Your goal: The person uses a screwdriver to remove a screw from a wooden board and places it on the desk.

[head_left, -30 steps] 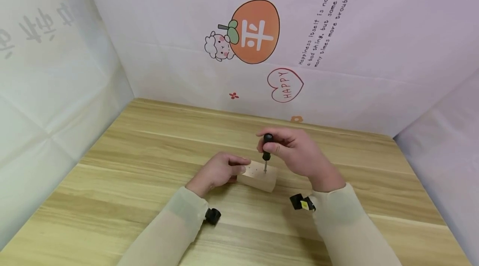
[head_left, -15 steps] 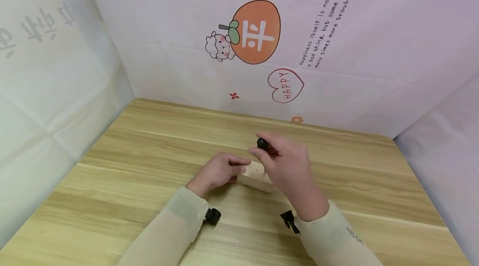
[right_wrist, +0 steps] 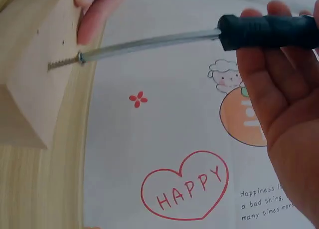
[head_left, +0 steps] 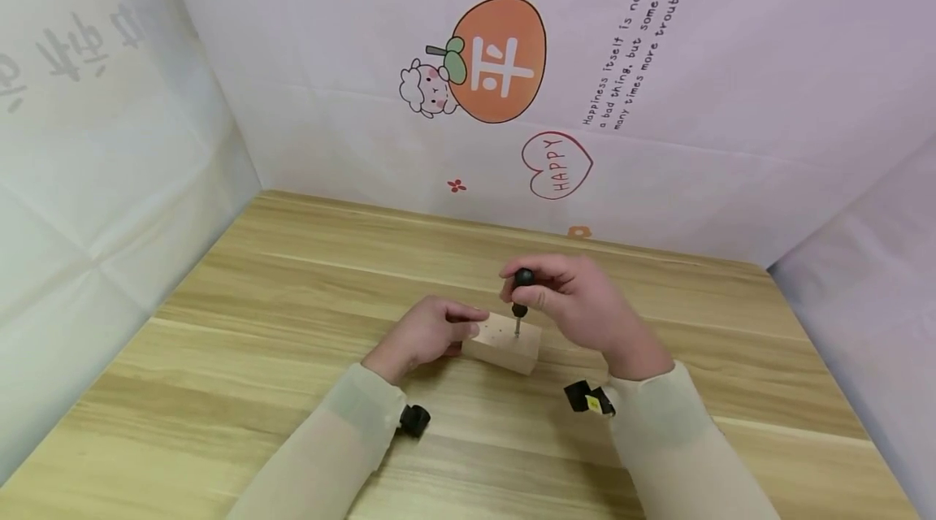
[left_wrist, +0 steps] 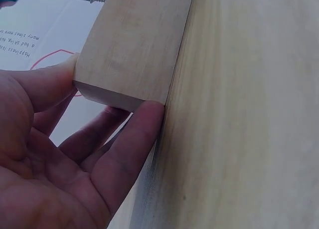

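A pale wooden block (head_left: 503, 353) lies on the table in the head view, small dark holes in its top face. My left hand (head_left: 430, 333) grips its left end, thumb and fingers around it, as the left wrist view also shows. A screw (right_wrist: 64, 63) stands in the top face toward the other end, a length of thread showing above the wood. My right hand (head_left: 585, 305) holds a screwdriver (right_wrist: 271, 32) by its black handle. Its steel shaft (right_wrist: 154, 43) is nearly upright over the block, and the tip meets the screw head.
Wood-grained tabletop (head_left: 307, 284) surrounds the block. Behind it rises a printed white cloth (head_left: 351, 130), with more white cloth (head_left: 95, 179) on the left and right. Black wrist cameras (head_left: 415, 421) hang from both sleeves.
My right hand turned inward over the screwdriver half a second ago, hiding its shaft, then swung back to about its earlier pose. The left hand and block stay in place.
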`<state>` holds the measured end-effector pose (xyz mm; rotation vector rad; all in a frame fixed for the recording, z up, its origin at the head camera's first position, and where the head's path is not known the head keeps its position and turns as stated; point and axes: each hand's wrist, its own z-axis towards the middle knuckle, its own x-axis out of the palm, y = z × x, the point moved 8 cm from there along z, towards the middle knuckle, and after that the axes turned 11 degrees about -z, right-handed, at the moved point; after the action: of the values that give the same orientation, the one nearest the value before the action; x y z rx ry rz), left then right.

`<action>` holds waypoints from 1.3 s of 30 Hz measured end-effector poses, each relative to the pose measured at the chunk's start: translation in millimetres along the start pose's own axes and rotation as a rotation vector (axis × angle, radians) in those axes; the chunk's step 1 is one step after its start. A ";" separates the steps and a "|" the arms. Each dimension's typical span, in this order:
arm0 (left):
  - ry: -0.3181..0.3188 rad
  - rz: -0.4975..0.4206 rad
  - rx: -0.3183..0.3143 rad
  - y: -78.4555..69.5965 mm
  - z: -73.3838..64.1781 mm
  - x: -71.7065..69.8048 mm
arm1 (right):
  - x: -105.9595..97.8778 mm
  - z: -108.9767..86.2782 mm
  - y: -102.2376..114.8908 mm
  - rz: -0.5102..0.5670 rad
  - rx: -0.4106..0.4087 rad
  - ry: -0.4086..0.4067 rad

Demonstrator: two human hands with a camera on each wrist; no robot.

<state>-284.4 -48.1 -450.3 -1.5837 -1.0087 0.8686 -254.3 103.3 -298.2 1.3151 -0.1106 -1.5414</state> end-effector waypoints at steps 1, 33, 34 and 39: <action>0.001 -0.001 -0.002 0.2 0.0 0.0 | 0.1 0.2 -1.0 -0.027 0.006 -0.007; -0.015 0.023 0.003 0.7 0.1 -2.4 | -8.0 -2.8 13.6 -0.091 -0.069 -0.196; -0.014 0.022 0.004 0.7 0.2 -2.3 | -8.2 -2.8 11.5 -0.070 -0.069 -0.186; -0.017 0.021 -0.002 1.0 0.3 -1.0 | -6.0 -8.4 22.6 -0.223 -0.183 -0.251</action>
<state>-284.9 -49.0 -451.3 -1.5929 -1.0070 0.8974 -234.7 102.2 -283.0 1.0127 0.0201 -1.8568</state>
